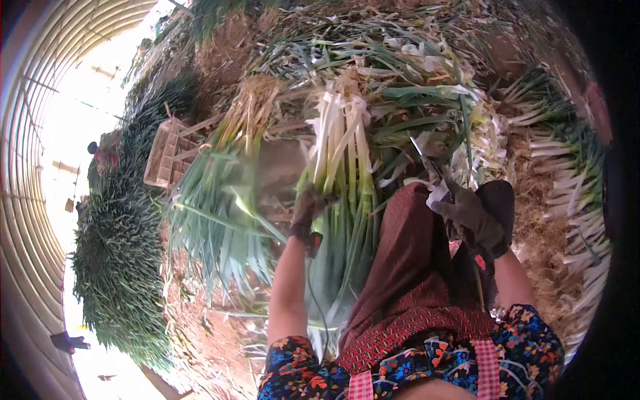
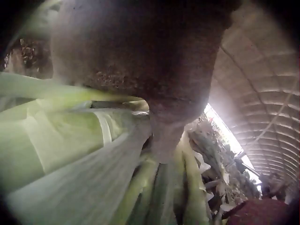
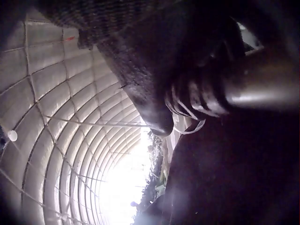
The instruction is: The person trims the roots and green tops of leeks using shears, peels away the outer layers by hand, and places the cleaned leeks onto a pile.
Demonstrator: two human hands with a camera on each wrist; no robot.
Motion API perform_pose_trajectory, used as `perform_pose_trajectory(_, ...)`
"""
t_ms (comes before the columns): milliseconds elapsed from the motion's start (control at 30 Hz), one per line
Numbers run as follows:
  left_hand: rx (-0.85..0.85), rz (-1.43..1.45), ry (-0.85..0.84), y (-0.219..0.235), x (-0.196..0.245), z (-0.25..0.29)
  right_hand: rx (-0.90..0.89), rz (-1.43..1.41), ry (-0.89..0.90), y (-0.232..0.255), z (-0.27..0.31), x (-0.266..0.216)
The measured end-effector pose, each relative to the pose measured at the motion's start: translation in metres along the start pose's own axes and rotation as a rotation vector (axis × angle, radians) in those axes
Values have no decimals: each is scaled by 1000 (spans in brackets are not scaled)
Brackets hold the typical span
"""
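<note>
In the head view, my gloved left hand (image 1: pixel 311 211) holds long green onions (image 1: pixel 343 143) where their white shanks turn green. Their roots point away from me. Up close in the left wrist view, the dark glove (image 2: pixel 140 51) overlaps thick pale-green stalks (image 2: pixel 61 145), and one digit reaches down across them. Over my right knee, my gloved right hand (image 1: pixel 477 219) grips a tool with a slim metal tip (image 1: pixel 421 150); its kind is hard to make out. A smooth round shaft (image 3: pixel 265 82) emerges beside the dark fingers in the right wrist view.
Another bunch of onions (image 1: pixel 250 123) lies left, partly blurred, by a wooden frame (image 1: pixel 175 153). Peeled onions (image 1: pixel 567 173) line the right side. Stripped leaves (image 1: pixel 413 53) pile up ahead. A large onion stack (image 1: pixel 120 267) and a distant person (image 1: pixel 105 157) are at far left.
</note>
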State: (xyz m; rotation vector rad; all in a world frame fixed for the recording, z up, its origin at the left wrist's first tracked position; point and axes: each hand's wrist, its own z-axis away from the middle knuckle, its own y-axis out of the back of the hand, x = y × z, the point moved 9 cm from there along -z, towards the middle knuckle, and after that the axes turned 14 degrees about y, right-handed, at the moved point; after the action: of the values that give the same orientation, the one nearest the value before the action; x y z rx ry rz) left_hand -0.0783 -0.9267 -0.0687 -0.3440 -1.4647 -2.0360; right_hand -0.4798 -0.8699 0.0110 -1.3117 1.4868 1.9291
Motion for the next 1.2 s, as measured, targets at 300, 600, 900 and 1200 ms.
perform_pose_trajectory(300,-261,729,-58,-11,-23,1,-128,61,-211,-4,8,9)
perform_pose_trajectory(600,-75,643,79,127,-5,64,-112,123,-29,9,13,-3)
perform_pose_trajectory(900,-74,613,93,185,53,183,15,-390,371,63,-79,-148)
perform_pose_trajectory(1200,-364,674,264,128,103,257,30,-843,351,14,-183,-155)
